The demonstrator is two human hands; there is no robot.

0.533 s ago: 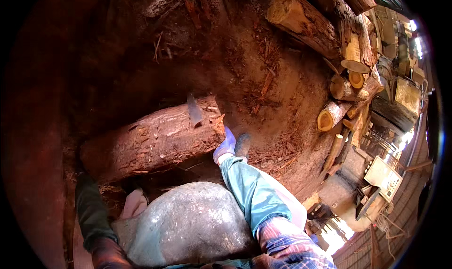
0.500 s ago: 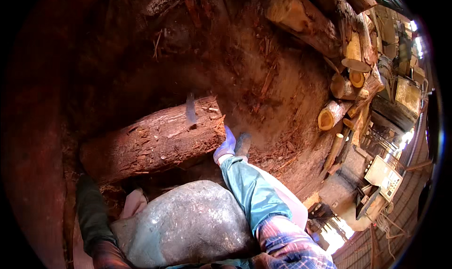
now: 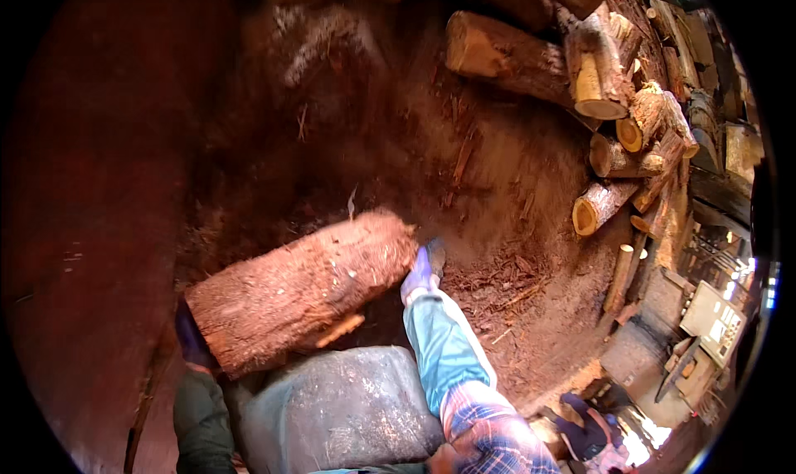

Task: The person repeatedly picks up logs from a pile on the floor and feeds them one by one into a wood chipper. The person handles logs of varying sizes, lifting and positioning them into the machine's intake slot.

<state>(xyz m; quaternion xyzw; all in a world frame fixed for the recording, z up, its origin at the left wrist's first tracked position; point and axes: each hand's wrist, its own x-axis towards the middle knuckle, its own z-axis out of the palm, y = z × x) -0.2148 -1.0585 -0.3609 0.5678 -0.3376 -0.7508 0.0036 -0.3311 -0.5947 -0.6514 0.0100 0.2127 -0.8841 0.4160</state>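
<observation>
A thick, reddish-brown log (image 3: 307, 287) with rough bark lies slantwise in front of me, blurred by motion. My left hand (image 3: 192, 337), in a dark purple glove, is against its left end, most of the fingers in shadow. At the right end my right hand (image 3: 419, 273), in a purple glove, presses on the cut face. The log is gripped between the two. A pale wood strip (image 3: 340, 330) sticks out along its near side. Just beyond the log is a thin, light sliver (image 3: 351, 202). A worn grey cover (image 3: 348, 403) lies over my lap.
Cut logs (image 3: 601, 84) are piled at the far right. Bark scraps (image 3: 506, 279) litter the brown ground. A pale box with buttons (image 3: 711, 323) stands at the right, with a dark, unclear shape (image 3: 584, 428) below it. A dark reddish surface (image 3: 91, 225) runs along the left.
The log has turned, showing a different, smoother bark side, and sits lower and farther right in the picture. My left hand now shows at its left end. The blurred grey piece above it is gone.
</observation>
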